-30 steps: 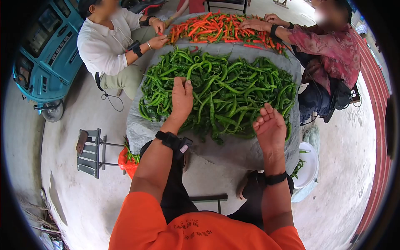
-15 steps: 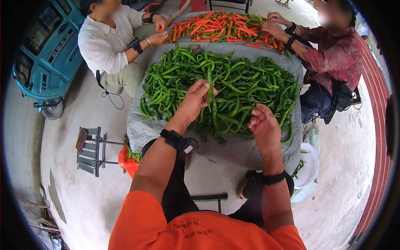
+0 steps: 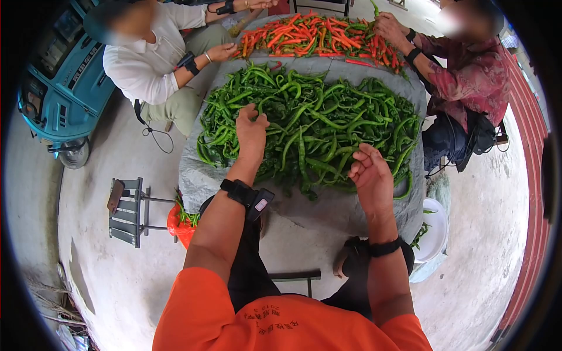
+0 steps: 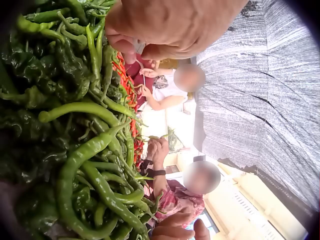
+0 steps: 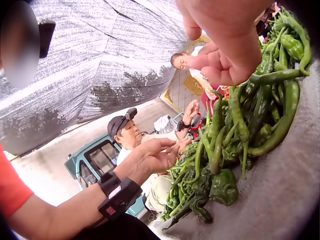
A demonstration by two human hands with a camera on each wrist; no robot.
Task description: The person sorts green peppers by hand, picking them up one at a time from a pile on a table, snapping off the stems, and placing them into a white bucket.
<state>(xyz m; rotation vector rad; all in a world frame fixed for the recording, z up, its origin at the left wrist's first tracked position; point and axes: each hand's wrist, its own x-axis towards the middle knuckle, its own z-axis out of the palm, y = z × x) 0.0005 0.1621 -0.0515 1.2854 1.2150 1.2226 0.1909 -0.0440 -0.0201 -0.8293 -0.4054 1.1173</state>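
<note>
A broad heap of long green chili peppers (image 3: 328, 117) covers the near part of a grey sheet (image 3: 193, 184). Over the left side of this heap is my left hand (image 3: 253, 137), its fingers loosely bent and no pepper seen between them. In the left wrist view that hand (image 4: 175, 25) shows at the top, thumb and finger apart. My right hand (image 3: 373, 178) hovers by the heap's near right edge, palm up. Its fingers (image 5: 227, 70) curl loosely round nothing in the right wrist view, close above several peppers (image 5: 272, 120).
Red chili peppers (image 3: 304, 38) lie beyond the green heap. One person in white (image 3: 146, 58) sits at the left, another in a patterned red shirt (image 3: 468, 82) at the right, holding a green pepper. A white basin (image 3: 432, 231), red bag (image 3: 180, 225) and stool (image 3: 126, 213) stand nearby.
My left hand first moved right with a green pepper pinched in it, then let it go on the heap and drew back left. My right hand has barely moved.
</note>
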